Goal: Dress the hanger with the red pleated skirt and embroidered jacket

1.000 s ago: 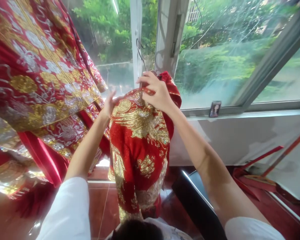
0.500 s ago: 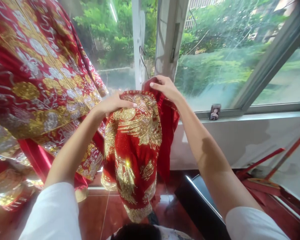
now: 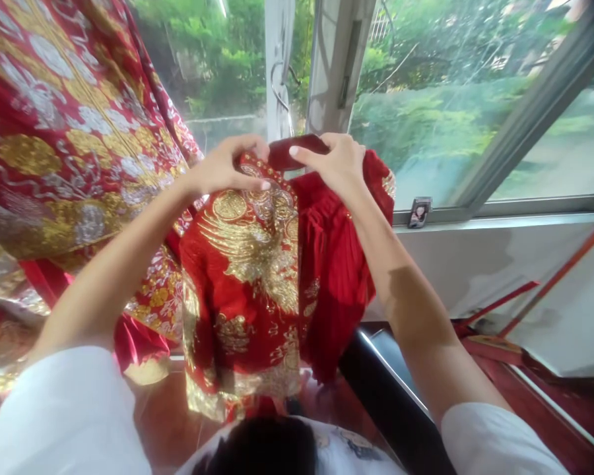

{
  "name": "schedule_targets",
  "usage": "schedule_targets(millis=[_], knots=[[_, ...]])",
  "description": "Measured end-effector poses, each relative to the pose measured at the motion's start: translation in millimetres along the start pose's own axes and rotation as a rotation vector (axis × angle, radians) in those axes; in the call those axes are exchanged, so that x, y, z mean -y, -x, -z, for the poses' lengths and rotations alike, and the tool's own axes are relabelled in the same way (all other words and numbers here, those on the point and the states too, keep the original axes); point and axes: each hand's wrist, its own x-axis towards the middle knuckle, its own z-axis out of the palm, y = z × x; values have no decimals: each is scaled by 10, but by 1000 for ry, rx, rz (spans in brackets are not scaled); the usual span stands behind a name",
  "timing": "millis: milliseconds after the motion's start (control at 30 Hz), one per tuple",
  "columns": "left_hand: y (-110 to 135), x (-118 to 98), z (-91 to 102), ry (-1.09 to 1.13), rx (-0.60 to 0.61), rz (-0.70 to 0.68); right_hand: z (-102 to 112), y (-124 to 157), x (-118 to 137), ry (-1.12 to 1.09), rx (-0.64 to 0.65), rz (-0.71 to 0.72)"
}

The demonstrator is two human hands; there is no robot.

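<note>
A small red garment [image 3: 247,277] with gold embroidery hangs on a dark red hanger [image 3: 297,146] whose metal hook [image 3: 280,92] rises in front of the white window post. My left hand [image 3: 225,165] pinches the garment's collar at the left end of the hanger. My right hand [image 3: 336,161] grips the hanger and the red cloth at the right shoulder. Both hands are closed on the top of the garment, held up before me.
A large red and gold embroidered robe [image 3: 64,145] hangs at the left, close to my left arm. The window sill [image 3: 499,224] carries a small clip [image 3: 420,212]. Red and orange rods [image 3: 525,297] lean at the right. A dark ledge [image 3: 386,382] runs below.
The garment has been lifted and spread wider on the hanger. Both hands moved up to the collar; the dark red hanger bar now shows between them.
</note>
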Motion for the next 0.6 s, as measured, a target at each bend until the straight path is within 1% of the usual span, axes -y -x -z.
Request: schedule_targets(millis=[67,133,200,233,300,400,467,500,567,600], knots=[[2,126,59,-15,-45,22,-54,24,22,32,-106,6],[-12,253,87,-29,-93,119,-100,34,38,38,-167,51],[-29,336,82,-79,-79,236,-103,44,79,31,-187,69],[-36,344,70,-114,-53,286,-87,55,120,34,-190,46],[-51,282,36,-200,-11,353,-37,96,248,55,-193,-51],[-84,75,-28,-321,-12,421,31,195,489,111,-200,-182],[-104,-30,-67,-357,-28,433,68,240,591,143,-202,-217],[-107,-50,-83,-353,-45,418,95,240,603,146,-195,-223],[-93,-21,-106,-299,-90,342,188,171,545,86,-139,-188],[-79,19,-112,-265,-113,293,253,99,483,19,-76,-159]])
